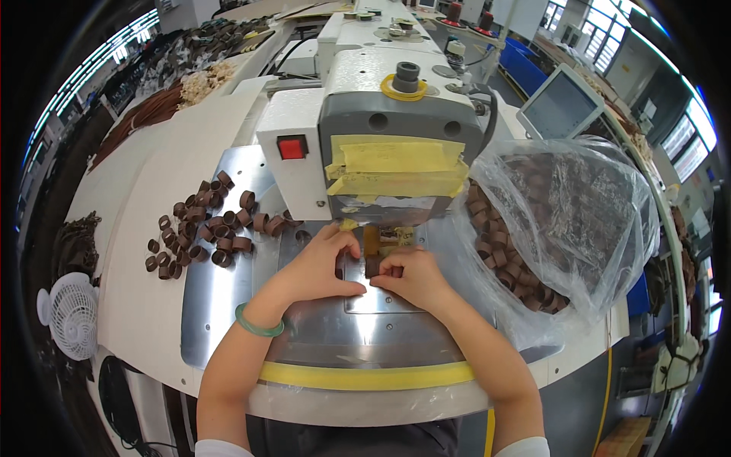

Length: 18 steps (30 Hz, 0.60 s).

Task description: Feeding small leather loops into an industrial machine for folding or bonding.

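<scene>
"Checking progress: what are you holding?"

"1 brown ring [372,266], at the small metal plate [381,302] under your machine head [381,114]. Your right hand [419,276] pinches it. Your left hand [324,263] curves just beside it, thumb and fingers apart; can't tell if it touches anything."

"Done vs left?"

"Unclear. You've got a loose heap of rings [225,232] on the surface to your left, plus bagged rings [506,263] in a clear plastic bag [590,217] to your right. Guess: 1 lot finished, 1 lot waiting, but nothing shows which. They overlap, so no count. Both lots look sizeable, so I'd call you mid-batch. The ring in your right hand looks mid-step; can't tell if it's been worked."

"Labels, writing?"

"Yellow tape [400,160] across your machine head: faint marks, can't make them out. Red switch [291,147] next to it: any marking is too small. Monitor [562,99] off to your right: screen looks blank from here. Nothing for you to transcribe."
</scene>
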Available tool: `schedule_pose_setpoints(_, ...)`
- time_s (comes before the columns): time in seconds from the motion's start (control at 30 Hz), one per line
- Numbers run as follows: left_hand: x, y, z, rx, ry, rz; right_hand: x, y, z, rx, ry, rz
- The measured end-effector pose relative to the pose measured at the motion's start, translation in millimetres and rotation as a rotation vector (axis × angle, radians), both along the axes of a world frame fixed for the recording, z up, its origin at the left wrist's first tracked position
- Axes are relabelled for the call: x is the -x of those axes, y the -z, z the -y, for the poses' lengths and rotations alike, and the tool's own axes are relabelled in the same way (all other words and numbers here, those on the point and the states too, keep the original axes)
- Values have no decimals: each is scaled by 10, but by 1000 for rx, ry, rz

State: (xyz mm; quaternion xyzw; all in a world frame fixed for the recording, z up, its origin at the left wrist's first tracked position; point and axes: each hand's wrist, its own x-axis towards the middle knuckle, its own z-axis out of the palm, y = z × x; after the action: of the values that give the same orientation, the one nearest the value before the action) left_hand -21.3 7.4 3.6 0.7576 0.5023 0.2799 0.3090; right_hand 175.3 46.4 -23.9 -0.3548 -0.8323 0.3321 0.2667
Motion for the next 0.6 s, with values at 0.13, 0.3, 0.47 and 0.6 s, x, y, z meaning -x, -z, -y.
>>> schedule_pose_setpoints(0.13, 162, 96, -28, -117, 68, -128, 34, -23, -3, 23, -15, -100)
schedule_pose_setpoints(0.3, 402, 42, -104, -69, -260, -98, -238, -181, -197, -350, 362, 224)
schedule_pose_setpoints(0.47, 554, 106, -126, -293, -350, -297, -597, -205, -483, -580, 645, 570)
schedule_pose_setpoints(0.6, 285, -152, -34, -615, -350, -486, -693, -196, -548, -638, 716, 667)
